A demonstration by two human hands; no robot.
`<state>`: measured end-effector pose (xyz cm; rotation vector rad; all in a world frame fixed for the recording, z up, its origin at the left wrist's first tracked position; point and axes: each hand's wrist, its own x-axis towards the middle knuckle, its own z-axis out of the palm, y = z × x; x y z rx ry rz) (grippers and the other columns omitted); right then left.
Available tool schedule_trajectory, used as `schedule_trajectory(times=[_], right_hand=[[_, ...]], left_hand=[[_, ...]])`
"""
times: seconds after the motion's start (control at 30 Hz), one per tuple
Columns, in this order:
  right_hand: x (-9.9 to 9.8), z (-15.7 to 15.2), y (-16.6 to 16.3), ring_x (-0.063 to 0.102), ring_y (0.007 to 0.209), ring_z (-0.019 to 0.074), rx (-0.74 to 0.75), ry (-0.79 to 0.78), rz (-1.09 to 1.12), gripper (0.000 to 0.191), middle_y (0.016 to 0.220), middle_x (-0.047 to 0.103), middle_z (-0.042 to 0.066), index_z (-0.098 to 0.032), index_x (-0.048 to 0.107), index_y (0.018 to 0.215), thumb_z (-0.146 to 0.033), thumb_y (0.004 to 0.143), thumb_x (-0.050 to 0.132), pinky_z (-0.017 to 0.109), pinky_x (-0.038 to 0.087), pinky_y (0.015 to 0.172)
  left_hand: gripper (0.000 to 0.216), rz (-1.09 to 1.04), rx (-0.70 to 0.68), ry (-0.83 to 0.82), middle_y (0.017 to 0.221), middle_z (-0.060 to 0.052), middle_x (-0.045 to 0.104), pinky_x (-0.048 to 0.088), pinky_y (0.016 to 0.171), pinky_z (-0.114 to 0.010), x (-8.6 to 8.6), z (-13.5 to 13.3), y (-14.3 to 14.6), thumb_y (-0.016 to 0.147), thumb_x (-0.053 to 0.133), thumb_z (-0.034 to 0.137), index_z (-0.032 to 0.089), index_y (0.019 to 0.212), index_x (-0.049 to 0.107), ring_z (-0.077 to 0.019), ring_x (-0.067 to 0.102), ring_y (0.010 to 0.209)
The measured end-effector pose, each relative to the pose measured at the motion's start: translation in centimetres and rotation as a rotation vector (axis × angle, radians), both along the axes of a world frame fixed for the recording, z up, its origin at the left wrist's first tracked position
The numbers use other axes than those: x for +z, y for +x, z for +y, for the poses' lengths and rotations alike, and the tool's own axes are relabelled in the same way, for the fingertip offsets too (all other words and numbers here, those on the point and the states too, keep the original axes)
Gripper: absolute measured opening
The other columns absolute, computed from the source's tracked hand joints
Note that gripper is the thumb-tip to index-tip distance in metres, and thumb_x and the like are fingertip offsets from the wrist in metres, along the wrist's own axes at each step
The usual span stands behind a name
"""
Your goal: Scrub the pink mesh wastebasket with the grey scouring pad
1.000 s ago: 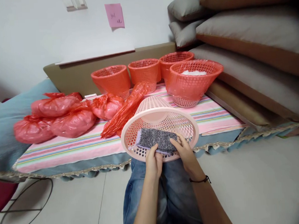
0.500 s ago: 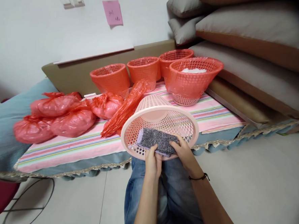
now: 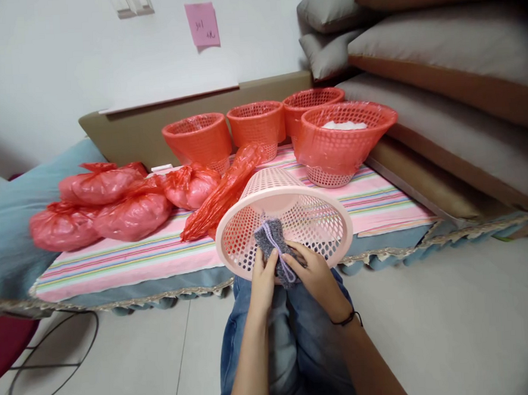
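Note:
A pale pink mesh basket point(image 3: 319, 215) lies tipped on its side at the bed's front edge, its mouth facing me. In front of that mouth a grey cloth with a lilac edge point(image 3: 273, 244) is folded narrow and pinched from both sides. My left hand point(image 3: 262, 278) grips its left side and my right hand point(image 3: 313, 275), with a black band on the wrist, grips its right side. My knees in blue jeans are right below.
Several orange mesh baskets point(image 3: 345, 142) lined with red plastic stand at the back of the striped sheet point(image 3: 124, 259). Tied red bags point(image 3: 126, 215) lie at the left, a long red bag point(image 3: 221, 194) beside the pink basket. Cushions point(image 3: 438, 50) stack up at the right.
The cloth was spread wide across the basket mouth; now it is folded narrow, and my hands have come close together on it.

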<state>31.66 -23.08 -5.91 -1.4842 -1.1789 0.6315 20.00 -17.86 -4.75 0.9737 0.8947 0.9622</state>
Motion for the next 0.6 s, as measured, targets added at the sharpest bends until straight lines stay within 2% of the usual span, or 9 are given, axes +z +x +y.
schedule_trajectory(times=[0.13,0.27,0.33,0.47,0.6], right_hand=[[-0.6,0.1,-0.1,0.071,0.104,0.0256,-0.004,-0.017,0.028,0.039,0.116,0.074,0.008,-0.021,0.065,0.126,-0.034,0.090,0.053,0.040,0.055,0.093],[-0.4,-0.1,0.0,0.071,0.087,0.0257,-0.099,-0.031,-0.036,0.039,0.096,0.077,0.008,-0.019,0.068,0.118,-0.032,0.088,0.050,0.037,0.056,0.081],[-0.1,-0.1,0.2,0.070,0.083,0.0247,-0.148,-0.028,-0.023,0.040,0.089,0.075,0.008,-0.016,0.069,0.115,-0.035,0.088,0.048,0.035,0.055,0.076],[0.2,0.0,0.4,0.066,0.084,0.0243,-0.288,0.033,-0.050,0.040,0.096,0.072,0.012,-0.014,0.072,0.105,-0.040,0.084,0.050,0.037,0.053,0.080],[-0.1,0.3,0.1,0.066,0.090,0.0240,-0.231,0.031,0.097,0.042,0.106,0.071,0.013,-0.015,0.070,0.108,-0.041,0.081,0.054,0.038,0.053,0.085]], left_hand=[[0.056,-0.039,0.003,0.019,0.144,-0.005,0.058,0.036,0.116,-0.035,-0.8,0.1,0.2,0.084,0.069,0.040,0.025,0.136,0.056,-0.0240,0.050,0.137],[0.063,0.024,0.059,0.046,0.149,-0.006,0.053,0.031,0.119,-0.035,-1.5,0.2,0.3,0.083,0.069,0.033,0.023,0.143,0.050,-0.0239,0.045,0.141],[0.064,0.034,0.094,0.037,0.152,-0.007,0.050,0.031,0.120,-0.036,-1.7,0.3,0.1,0.084,0.068,0.035,0.023,0.144,0.049,-0.0244,0.042,0.143],[0.066,-0.017,0.038,0.018,0.154,-0.006,0.048,0.034,0.117,-0.038,-2.0,0.5,-0.1,0.087,0.064,0.042,0.026,0.147,0.044,-0.0255,0.043,0.143],[0.070,0.052,-0.030,0.098,0.151,-0.007,0.050,0.032,0.118,-0.040,-2.6,0.4,-0.1,0.084,0.067,0.035,0.026,0.148,0.041,-0.0255,0.045,0.141]])
